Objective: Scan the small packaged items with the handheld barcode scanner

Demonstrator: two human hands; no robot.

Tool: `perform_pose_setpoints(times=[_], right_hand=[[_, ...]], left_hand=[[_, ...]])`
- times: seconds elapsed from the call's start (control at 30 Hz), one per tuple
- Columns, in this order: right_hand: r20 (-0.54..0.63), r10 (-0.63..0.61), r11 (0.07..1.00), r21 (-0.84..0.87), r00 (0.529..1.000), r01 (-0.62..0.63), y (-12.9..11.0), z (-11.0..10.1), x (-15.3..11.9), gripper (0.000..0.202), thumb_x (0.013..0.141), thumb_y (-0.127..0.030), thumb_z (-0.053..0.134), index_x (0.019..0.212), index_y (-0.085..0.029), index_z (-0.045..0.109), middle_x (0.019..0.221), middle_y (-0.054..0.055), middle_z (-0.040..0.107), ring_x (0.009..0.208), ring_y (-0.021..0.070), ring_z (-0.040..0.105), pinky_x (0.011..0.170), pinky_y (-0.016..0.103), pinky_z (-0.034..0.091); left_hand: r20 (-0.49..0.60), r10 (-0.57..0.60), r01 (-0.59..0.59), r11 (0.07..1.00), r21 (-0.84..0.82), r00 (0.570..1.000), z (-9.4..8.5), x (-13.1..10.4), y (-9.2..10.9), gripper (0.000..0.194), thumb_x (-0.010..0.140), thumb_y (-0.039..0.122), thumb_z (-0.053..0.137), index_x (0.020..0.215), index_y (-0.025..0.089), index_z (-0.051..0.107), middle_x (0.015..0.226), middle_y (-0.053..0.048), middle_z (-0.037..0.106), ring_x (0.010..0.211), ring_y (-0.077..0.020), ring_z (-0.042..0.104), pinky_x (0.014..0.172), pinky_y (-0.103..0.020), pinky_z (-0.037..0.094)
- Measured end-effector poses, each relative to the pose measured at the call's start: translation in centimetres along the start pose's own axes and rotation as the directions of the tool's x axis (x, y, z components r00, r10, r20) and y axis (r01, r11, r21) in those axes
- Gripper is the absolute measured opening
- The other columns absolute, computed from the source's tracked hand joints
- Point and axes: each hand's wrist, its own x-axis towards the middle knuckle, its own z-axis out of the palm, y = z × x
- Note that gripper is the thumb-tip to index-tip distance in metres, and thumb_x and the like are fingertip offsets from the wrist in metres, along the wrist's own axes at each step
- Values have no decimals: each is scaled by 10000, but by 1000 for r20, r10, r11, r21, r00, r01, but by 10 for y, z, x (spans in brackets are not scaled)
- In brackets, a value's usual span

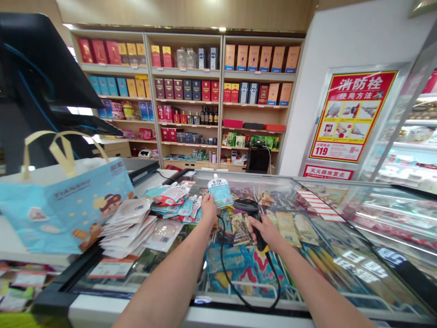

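My left hand (pixel 208 207) grips a blue-and-white spouted drink pouch (pixel 221 192) by its lower left edge, cap upward. In my right hand (pixel 262 228) is a black barcode scanner (pixel 246 206), the fingers wrapped round its handle. The scanner's head points left, close beside the pouch but apart from it. Its black cable (pixel 223 259) loops down over the glass. Left of my left hand lies a heap of similar pouches (pixel 178 200), some blue, some red. Nearer me, a stack of flat white packets (pixel 127 223) leans against a light blue shopping bag (pixel 68 200).
Under the glass top of the freezer case (pixel 239 171) are several colourful ice cream packs (pixel 235 264). A black monitor (pixel 51 59) stands at the left behind the bag. Shelves of boxed goods (pixel 187 89) line the back wall. A refrigerated display (pixel 406 159) is at the right.
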Motion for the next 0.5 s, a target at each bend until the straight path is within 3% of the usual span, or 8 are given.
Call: perform_pose_setpoints(times=[0.23, 0.5], right_hand=[[-1, 18, 1000, 9, 1000, -18, 0, -1, 1, 419, 663, -555, 660, 765, -202, 458, 538, -71, 542, 375, 84, 466, 349, 221, 404], [-9, 23, 1000, 22, 1000, -22, 3, 0, 3, 393, 671, -531, 662, 762, -206, 460, 528, -74, 540, 358, 81, 462, 332, 212, 406]], left_hand=[[1, 7, -7, 1000, -29, 1000, 3, -7, 5, 224, 681, 315, 676, 823, 147, 632, 686, -2, 654, 588, -136, 621, 620, -319, 546], [19, 40, -40, 999, 33, 999, -2, 1, 0, 256, 674, 352, 681, 824, 150, 638, 696, -4, 654, 594, -131, 614, 636, -306, 537]])
